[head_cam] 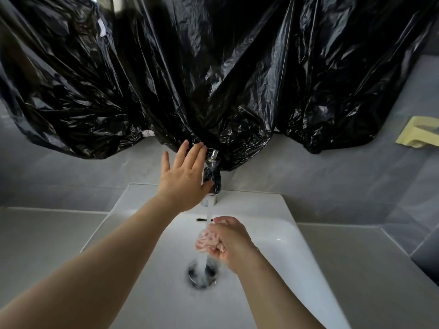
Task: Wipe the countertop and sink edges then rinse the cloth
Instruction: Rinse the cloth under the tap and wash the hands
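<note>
Right hand (229,241) grips the pink cloth (206,241) under the running tap (212,176); left hand (184,176), fingers spread wide, touches the tap's far-left side.

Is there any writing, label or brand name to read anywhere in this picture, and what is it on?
No text here can be read.
A small white sticker with a reddish border, on the black plastic sheet: too blurred to read.
A white tag higher up on the same plastic: too blurred to read.
The tap, sink and cloth: no writing shows.
</note>
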### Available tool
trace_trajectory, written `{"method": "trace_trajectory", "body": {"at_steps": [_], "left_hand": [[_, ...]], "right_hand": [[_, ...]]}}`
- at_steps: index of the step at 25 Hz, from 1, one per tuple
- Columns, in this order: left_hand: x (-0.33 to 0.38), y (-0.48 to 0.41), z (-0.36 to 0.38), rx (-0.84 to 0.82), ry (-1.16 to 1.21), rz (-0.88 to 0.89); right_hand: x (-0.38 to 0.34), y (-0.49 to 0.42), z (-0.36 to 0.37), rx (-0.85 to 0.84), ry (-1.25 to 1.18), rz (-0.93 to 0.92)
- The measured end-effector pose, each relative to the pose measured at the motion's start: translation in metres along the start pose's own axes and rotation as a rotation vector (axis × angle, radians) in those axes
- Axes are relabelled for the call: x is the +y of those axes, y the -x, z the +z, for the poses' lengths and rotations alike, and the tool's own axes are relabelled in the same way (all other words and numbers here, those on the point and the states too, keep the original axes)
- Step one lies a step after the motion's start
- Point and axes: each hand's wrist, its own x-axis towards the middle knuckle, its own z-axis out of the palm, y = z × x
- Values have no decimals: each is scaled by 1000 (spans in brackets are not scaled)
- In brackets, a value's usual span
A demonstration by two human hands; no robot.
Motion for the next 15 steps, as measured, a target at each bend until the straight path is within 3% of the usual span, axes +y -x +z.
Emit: {"method": "trace_trajectory", "body": {"at_steps": [4,7,11,15], "left_hand": [[3,3,-5,-16,-7,-97],[0,9,-12,-76,56,-73],[7,58,-21,-162,493,44],[24,92,-13,-537,765,22]], "right_hand": [[-5,7,-2,7,-15,2],[-10,14,-2,-10,-89,-28],[-14,32,-8,-118,-173,-162],[-6,38,-12,-119,-64,-199]]}}
